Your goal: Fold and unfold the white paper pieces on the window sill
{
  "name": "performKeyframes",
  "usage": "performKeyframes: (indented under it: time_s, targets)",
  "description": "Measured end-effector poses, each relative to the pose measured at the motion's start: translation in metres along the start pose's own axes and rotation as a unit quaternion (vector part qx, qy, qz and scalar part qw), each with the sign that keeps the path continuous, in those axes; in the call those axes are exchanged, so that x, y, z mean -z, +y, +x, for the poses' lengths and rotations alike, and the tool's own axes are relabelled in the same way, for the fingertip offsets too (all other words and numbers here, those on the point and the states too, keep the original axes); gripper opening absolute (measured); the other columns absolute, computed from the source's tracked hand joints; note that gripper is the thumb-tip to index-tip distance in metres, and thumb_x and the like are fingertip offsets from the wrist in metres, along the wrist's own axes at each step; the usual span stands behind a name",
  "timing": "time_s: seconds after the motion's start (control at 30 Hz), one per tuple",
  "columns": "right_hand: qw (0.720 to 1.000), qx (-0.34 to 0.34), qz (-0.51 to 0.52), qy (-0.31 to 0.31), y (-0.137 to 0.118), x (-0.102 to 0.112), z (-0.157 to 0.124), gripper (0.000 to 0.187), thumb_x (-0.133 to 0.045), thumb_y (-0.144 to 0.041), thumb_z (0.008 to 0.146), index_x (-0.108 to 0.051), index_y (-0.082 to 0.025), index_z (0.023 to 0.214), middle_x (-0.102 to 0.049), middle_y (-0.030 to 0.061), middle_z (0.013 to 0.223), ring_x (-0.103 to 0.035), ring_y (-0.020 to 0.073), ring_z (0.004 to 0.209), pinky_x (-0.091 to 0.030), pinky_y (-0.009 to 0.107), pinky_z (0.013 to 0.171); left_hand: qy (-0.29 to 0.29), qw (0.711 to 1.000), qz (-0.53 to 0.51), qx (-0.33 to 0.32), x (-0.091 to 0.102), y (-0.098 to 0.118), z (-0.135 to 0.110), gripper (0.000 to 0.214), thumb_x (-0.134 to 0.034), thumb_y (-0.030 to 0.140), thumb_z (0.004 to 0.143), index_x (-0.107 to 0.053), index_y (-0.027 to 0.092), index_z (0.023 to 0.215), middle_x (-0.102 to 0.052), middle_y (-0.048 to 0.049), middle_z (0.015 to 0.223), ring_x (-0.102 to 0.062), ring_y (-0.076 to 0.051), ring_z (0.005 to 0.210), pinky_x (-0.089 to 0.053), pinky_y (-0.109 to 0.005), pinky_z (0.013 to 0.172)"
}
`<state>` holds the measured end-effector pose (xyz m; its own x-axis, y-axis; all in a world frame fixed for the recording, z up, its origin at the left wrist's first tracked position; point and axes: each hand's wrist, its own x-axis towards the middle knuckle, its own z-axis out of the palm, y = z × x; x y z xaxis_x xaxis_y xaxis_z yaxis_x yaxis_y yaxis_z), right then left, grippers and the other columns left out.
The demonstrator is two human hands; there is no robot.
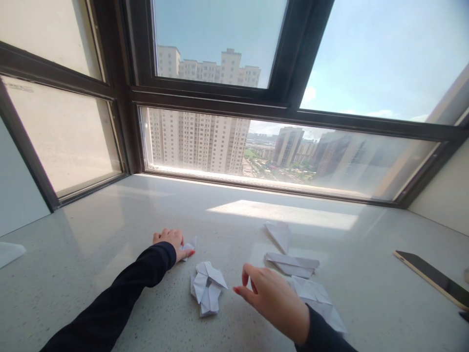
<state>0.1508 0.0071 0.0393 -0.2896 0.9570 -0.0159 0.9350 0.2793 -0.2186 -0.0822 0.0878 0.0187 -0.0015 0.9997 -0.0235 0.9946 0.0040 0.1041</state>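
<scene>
White paper ring (pixel 211 294) is folded all pointy; paper piece (pixel 190 245) covered partly by left hand (pixel 171 239), grip can't be told; right hand (pixel 273 296), fingertips parted.

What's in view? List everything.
Paper assembly: one, white, front centre
Small paper fold: one, white, further left
Paper triangle: one, white, right of centre
Folded papers: several, white, near triangle
Smartphone: one, black and gold, right
Flat object: one, white, left edge
Small object: one, black, right edge
Speckled windowsill: one, grey, beneath
Window frame: one, brown, behind
High-rises: several, beige, grey, outside
Left hand: one, dark sleeve, on fold
Right hand: one, dark sleeve, by assembly
</scene>
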Motion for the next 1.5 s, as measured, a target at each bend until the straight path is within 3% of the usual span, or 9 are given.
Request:
performKeyframes:
  time_s: [0.2,0.33,0.47,0.53,0.63,0.77,0.97,1.2,1.5]
  targets:
    - [0.989,0.050,0.097,0.097,-0.004,-0.041,0.006,0.018,-0.043,-0.033,0.080,-0.053,-0.021,0.087,-0.059,0.0007,0.069,-0.055,0.0153,0.063,-0.036,0.023,0.056,0.091,0.983,-0.135,-0.085,-0.004,0.009,0.003,0.036,-0.055,0.054,0.058,-0.055,0.018,0.063,-0.051,-0.0064,0.084,-0.048,-0.025,0.083,-0.037,-0.039,0.071]
    - [0.959,0.059,0.232,0.150,0.000,-0.042,0.007,0.029,-0.042,-0.042,0.079,-0.052,-0.019,0.095,-0.054,-0.0010,0.066,-0.050,0.0121,0.055,-0.038,0.022,0.053,0.052,0.879,-0.398,-0.258,-0.010,0.034,-0.007,0.036,-0.042,0.051,0.074,-0.050,0.016,0.069,-0.046,0.0008,0.064,-0.044,-0.011,0.055,-0.038,-0.023,0.052]
    - [0.930,0.069,0.320,0.169,0.000,-0.039,0.011,0.028,-0.046,-0.043,0.077,-0.056,-0.017,0.072,-0.048,-0.0031,0.057,-0.042,0.0095,0.049,-0.033,0.020,0.046,0.058,0.827,-0.442,-0.342,-0.015,0.061,-0.025,0.033,-0.046,0.046,0.074,-0.054,0.015,0.069,-0.050,-0.0026,0.073,-0.046,-0.011,0.060,-0.039,-0.022,0.054]
    - [0.917,0.068,0.355,0.167,0.002,-0.040,0.012,0.029,-0.046,-0.040,0.077,-0.055,-0.016,0.063,-0.049,-0.0022,0.056,-0.041,0.0097,0.051,-0.033,0.020,0.047,0.061,0.825,-0.457,-0.327,-0.016,0.063,-0.028,0.032,-0.042,0.045,0.077,-0.054,0.015,0.084,-0.053,-0.0047,0.081,-0.049,-0.012,0.063,-0.040,-0.023,0.057]
    - [0.890,0.047,0.426,0.159,0.006,-0.040,0.015,0.029,-0.048,-0.040,0.076,-0.056,-0.015,0.066,-0.051,-0.0011,0.058,-0.043,0.0103,0.053,-0.034,0.021,0.048,0.071,0.863,-0.418,-0.276,-0.014,0.049,-0.022,0.040,-0.043,0.046,0.075,-0.050,0.016,0.099,-0.056,-0.0057,0.085,-0.050,-0.015,0.070,-0.040,-0.024,0.058]
    - [0.852,0.001,0.500,0.157,0.010,-0.040,0.019,0.031,-0.052,-0.045,0.071,-0.056,-0.015,0.069,-0.049,-0.0024,0.054,-0.042,0.0093,0.047,-0.033,0.020,0.042,0.026,0.908,-0.297,-0.295,-0.019,0.023,-0.010,0.045,-0.063,0.051,0.055,-0.059,0.021,0.089,-0.057,-0.0011,0.076,-0.047,-0.015,0.069,-0.038,-0.024,0.064]
    - [0.823,-0.040,0.545,0.153,0.013,-0.041,0.021,0.034,-0.056,-0.048,0.066,-0.052,-0.015,0.067,-0.051,-0.0026,0.051,-0.038,0.0064,0.038,-0.031,0.018,0.035,-0.025,0.914,-0.279,-0.293,-0.035,0.016,-0.005,0.041,-0.073,0.047,0.038,-0.055,0.018,0.061,-0.049,0.0001,0.071,-0.044,-0.014,0.065,-0.035,-0.019,0.051]
    - [0.804,-0.031,0.561,0.194,0.012,-0.039,0.017,0.034,-0.055,-0.050,0.067,-0.047,-0.017,0.064,-0.056,-0.0007,0.053,-0.040,0.0068,0.037,-0.034,0.020,0.034,-0.089,0.846,-0.485,-0.202,-0.032,0.023,0.009,0.046,-0.066,0.050,0.050,-0.043,0.018,0.073,-0.043,0.0104,0.048,-0.036,-0.005,0.039,-0.029,-0.017,0.039]
    - [0.794,0.011,0.588,0.155,0.005,-0.035,0.012,0.032,-0.054,-0.048,0.071,-0.046,-0.017,0.067,-0.059,0.0004,0.057,-0.039,0.0058,0.036,-0.032,0.019,0.034,-0.136,0.736,-0.656,-0.099,-0.035,0.059,-0.014,0.050,-0.052,0.054,0.065,-0.055,0.012,0.093,-0.045,0.0072,0.047,-0.033,-0.002,0.033,-0.022,-0.015,0.032]
